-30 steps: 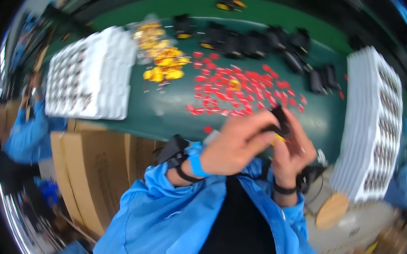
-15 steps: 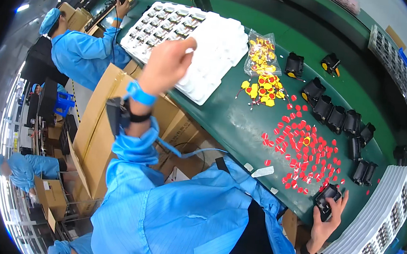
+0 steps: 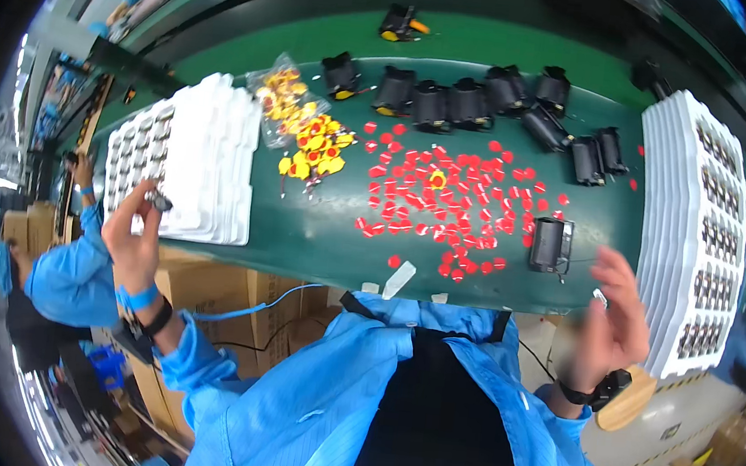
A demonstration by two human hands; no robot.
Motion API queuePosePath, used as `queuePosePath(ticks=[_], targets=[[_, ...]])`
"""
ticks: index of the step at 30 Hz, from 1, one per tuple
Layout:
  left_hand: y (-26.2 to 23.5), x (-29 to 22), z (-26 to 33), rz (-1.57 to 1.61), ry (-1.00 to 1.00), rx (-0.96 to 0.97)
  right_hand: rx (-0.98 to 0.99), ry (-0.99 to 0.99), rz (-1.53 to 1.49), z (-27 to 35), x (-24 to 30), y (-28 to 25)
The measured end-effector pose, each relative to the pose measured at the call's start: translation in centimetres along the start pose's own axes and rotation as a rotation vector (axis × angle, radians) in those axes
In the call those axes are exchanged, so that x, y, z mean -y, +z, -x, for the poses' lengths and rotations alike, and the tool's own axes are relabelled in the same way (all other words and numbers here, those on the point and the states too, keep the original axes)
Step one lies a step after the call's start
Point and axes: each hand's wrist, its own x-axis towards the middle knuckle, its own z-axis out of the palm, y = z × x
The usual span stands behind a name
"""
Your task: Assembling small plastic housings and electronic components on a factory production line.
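My left hand (image 3: 135,230) is beside the left stack of white trays (image 3: 218,160), its thumb and fingers closed on a small dark part with a shiny metal surface (image 3: 158,200). My right hand (image 3: 613,321) is over the table's front edge at the right, slightly blurred, with thumb and fingers apart. Between them shows a small white piece (image 3: 600,296), apparently not gripped. Just left of that hand, a black plastic housing (image 3: 551,247) lies on the green table, a thin wire at its side. Many red round stickers (image 3: 483,209) are scattered left of the housing.
Yellow pieces with red centres (image 3: 313,151) spill from a clear bag (image 3: 280,98). Several black housings (image 3: 468,105) line the back. Another tray stack (image 3: 674,235) stands at the right. Cardboard boxes (image 3: 214,294) are below the table; a co-worker (image 3: 73,271) sits at the left.
The view has swung round. My right hand has let go of the black housing and come away from it. My left hand, earlier above the left trays, is now at their near edge with the small part.
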Motion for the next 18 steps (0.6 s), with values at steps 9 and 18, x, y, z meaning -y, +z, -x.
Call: queuePosePath(ticks=[9, 18], targets=[[12.8, -23.3, 1.2, 0.699, 1.002, 0.525, 0.645, -0.114, -0.23, -0.2, 0.6, 5.2], [17.7, -29.4, 0.4, 0.927, 1.045, 0.702, 0.441, 0.147, -0.157, 1.2, -1.3, -1.3]])
